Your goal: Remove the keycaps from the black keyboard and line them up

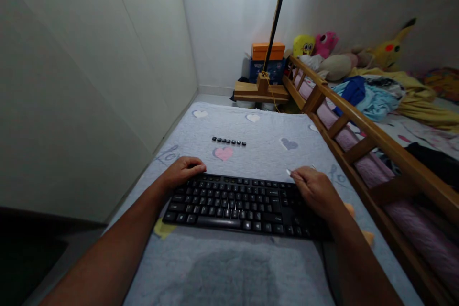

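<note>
Lying on the heart-print cloth (265,130), the keyboard (218,201) sits between both hands. Left hand (182,170) half-curled at its far left corner; grip unclear. Right hand (313,189) closed, pinching a small white-tipped item (289,172) near its far right. Loose keys (228,141) lined up beyond.

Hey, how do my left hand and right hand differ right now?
Your left hand is at the far left corner of the black plastic keyboard; your right hand is over its right end. The left hand shows nothing pinched, while the right hand holds a small white item, mostly hidden. Both are bare.
</note>
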Motion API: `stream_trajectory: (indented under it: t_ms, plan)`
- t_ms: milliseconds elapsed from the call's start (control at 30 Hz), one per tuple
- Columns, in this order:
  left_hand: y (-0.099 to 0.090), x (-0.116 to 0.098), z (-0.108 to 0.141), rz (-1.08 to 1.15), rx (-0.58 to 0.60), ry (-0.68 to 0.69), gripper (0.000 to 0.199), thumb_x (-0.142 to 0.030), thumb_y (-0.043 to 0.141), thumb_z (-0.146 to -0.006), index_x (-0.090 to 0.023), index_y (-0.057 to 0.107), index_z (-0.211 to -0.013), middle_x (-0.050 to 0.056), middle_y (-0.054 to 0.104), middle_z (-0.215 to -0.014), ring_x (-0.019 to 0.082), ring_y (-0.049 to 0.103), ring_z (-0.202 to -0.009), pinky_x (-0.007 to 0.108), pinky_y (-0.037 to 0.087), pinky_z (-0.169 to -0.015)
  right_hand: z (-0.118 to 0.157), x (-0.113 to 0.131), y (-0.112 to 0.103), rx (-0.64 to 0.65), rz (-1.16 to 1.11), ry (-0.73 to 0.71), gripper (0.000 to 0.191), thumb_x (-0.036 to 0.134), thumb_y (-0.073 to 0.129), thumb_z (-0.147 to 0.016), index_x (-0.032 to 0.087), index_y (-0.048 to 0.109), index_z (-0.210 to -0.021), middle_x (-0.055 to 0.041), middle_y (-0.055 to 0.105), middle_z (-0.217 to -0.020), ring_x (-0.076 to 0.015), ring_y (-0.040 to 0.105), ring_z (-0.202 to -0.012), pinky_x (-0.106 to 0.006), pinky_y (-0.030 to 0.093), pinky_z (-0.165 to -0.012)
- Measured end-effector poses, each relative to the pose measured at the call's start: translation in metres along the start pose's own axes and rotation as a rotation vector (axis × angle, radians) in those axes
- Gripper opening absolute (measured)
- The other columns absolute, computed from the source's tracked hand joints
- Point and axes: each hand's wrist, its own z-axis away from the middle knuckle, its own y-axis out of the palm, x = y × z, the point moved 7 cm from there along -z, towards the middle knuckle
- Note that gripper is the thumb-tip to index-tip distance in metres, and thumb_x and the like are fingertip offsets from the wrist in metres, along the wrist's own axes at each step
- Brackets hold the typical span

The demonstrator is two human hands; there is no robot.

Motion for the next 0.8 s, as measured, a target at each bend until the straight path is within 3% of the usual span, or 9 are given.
stream_trajectory:
  t_ms: [133, 267, 433, 567, 667, 800]
  plan:
    - [-0.007, 0.000, 0.001, 0.063, -0.085, 0.012, 0.034, -0.047, 0.058, -0.079, -0.015, 0.068, -0.074, 0.002, 0.065, -0.070, 0.016, 0.056, -0.068, 0.026, 0.042, -0.064, 0.010, -0.020, -0.034, -0.359, -0.482, 0.005, 0.035, 0.036, 0.037, -0.094, 0.019, 0.066, -0.085, -0.0072, 0.064, -0.096, -0.0191, 0.058, -0.088, -0.031, 0.043, -0.076]
    - [-0.009, 0.004, 0.000, 0.086, -0.130, 0.005, 0.035, -0.047, 0.058, -0.079, -0.015, 0.068, -0.072, 0.003, 0.065, -0.069, 0.015, 0.055, -0.066, 0.026, 0.041, -0.061, 0.014, -0.041, -0.029, -0.463, -0.842, 0.141, 0.037, 0.040, 0.038, -0.094, 0.020, 0.067, -0.083, -0.0018, 0.055, -0.073, -0.0125, 0.050, -0.062, -0.025, 0.039, -0.054]
    - [-0.008, 0.004, 0.000, 0.099, -0.137, -0.005, 0.034, -0.047, 0.058, -0.078, -0.015, 0.069, -0.073, 0.002, 0.064, -0.065, 0.015, 0.054, -0.062, 0.025, 0.039, -0.057, 0.009, -0.026, 0.001, -0.238, -1.104, 0.250, 0.031, 0.049, 0.050, -0.088, 0.020, 0.062, -0.087, 0.0015, 0.054, -0.066, -0.0095, 0.046, -0.050, -0.021, 0.031, -0.041]
    - [-0.007, 0.001, 0.000, 0.108, -0.128, -0.005, 0.034, -0.047, 0.058, -0.077, -0.015, 0.070, -0.074, 0.002, 0.063, -0.063, 0.014, 0.053, -0.059, 0.024, 0.038, -0.055, 0.010, -0.005, 0.014, -0.078, -0.982, 0.207, 0.022, 0.036, 0.066, -0.079, 0.021, 0.061, -0.094, 0.0049, 0.054, -0.061, -0.0089, 0.047, -0.050, -0.021, 0.035, -0.046]
    - [-0.008, 0.002, 0.001, 0.141, -0.139, -0.009, 0.035, -0.048, 0.057, -0.078, -0.015, 0.070, -0.075, 0.002, 0.062, -0.062, 0.014, 0.052, -0.058, 0.024, 0.037, -0.054, 0.009, 0.008, 0.022, 0.006, -0.865, 0.158, 0.024, 0.030, 0.066, -0.079, 0.021, 0.061, -0.100, 0.0056, 0.054, -0.061, -0.0096, 0.049, -0.053, -0.022, 0.039, -0.053]
    - [-0.009, 0.005, 0.001, 0.149, -0.130, -0.010, 0.035, -0.047, 0.058, -0.078, -0.014, 0.070, -0.077, 0.002, 0.062, -0.065, 0.013, 0.052, -0.059, 0.023, 0.037, -0.055, 0.000, 0.036, 0.031, 0.107, -0.759, 0.054, 0.021, 0.030, 0.064, -0.080, 0.021, 0.064, -0.099, 0.0000, 0.066, -0.083, -0.0140, 0.060, -0.075, -0.026, 0.046, -0.069]
